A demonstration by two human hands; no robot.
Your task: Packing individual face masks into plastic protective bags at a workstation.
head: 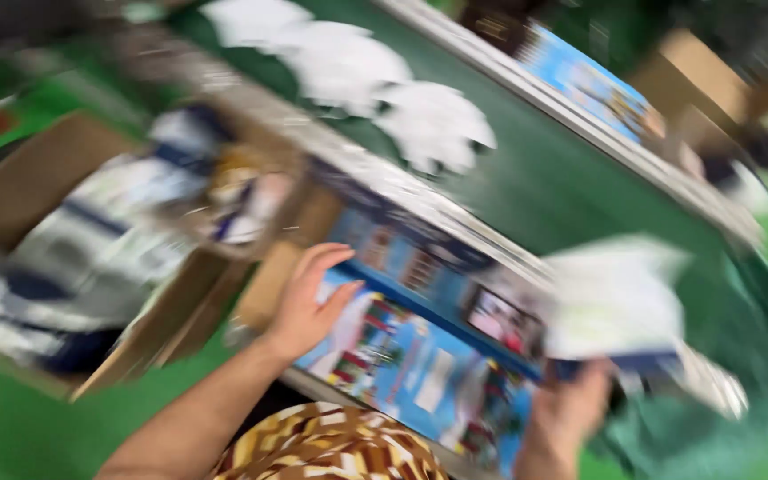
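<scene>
Patterned brown and cream cloth (pixel 331 444) on my body is nearest to the camera. My left hand (pixel 308 302) lies flat, fingers spread, on the near left end of a long blue printed box (pixel 420 356). My right hand (pixel 566 418) closes around the box's right end, as far as the blur lets me see. The box lies between my hands, its long axis going from far left to near right, and both hands touch it. My left forearm comes in from the near left. Above the right hand is a white packet (pixel 615 293). Left is an open carton (pixel 91 258), beyond it white pieces (pixel 357 80) on a green surface (pixel 562 187).
</scene>
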